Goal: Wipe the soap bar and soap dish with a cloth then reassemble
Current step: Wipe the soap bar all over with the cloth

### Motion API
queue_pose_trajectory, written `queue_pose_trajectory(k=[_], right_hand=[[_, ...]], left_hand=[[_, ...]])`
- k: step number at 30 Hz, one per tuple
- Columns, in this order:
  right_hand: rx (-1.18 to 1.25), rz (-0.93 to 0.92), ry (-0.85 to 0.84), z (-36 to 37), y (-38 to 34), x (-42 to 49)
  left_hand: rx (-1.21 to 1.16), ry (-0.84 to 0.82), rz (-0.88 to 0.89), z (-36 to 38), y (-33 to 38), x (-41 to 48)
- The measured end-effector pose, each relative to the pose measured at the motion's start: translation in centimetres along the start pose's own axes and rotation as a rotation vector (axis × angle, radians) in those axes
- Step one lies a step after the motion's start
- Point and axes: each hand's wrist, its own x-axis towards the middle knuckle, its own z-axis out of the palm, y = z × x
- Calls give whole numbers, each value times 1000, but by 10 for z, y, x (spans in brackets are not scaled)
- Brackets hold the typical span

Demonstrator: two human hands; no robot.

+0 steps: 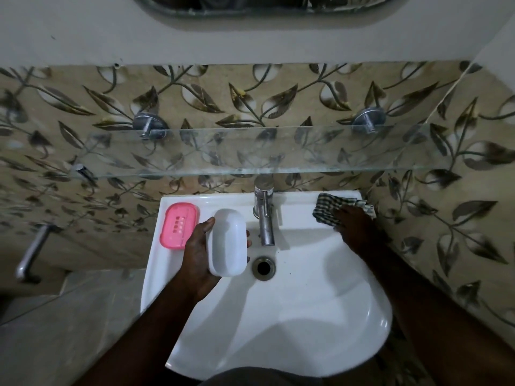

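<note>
Gripping the white soap dish (227, 242) in the left hand (196, 252) just left of frame centre, laying the right hand (355, 227) on the checked cloth (328, 207) right of centre without showing any sure grasp, probably preparing the wiping, needing next to carry the checked cloth to the white soap dish.

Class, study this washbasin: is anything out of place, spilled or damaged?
Only this: the pink soap-dish tray lies alone on the basin rim, while the left hand holds the white shell. No spill shows.
</note>
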Motion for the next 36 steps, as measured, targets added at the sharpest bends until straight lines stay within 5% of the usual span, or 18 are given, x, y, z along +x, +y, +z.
queue_pose_trajectory(k=[4,8,11,14,17,20,24,36], right_hand=[[-38,-14,57,0,3,0],[123,252,104,-18,-9,2],[950,424,147,-31,-45,-17],[1861,448,-43,-40,-91,-57],[2260,416,-133,-40,-136,-91],[2162,410,-223,-36,-181,-103],[1543,380,-175,-42,-219,-103],[989,221,-47,-39,-339,-123]], left_hand=[[-13,39,-1,-5,-5,-6],[-47,58,-25,-10,-18,-10],[-90,54,-56,-13,-30,-13],[-117,18,-76,-15,-38,-19],[-96,-22,-91,-17,-41,-25],[-50,-30,-79,-21,-37,-30],[-15,-115,-45,-27,-22,-35],[86,-245,-90,-40,2,-42]])
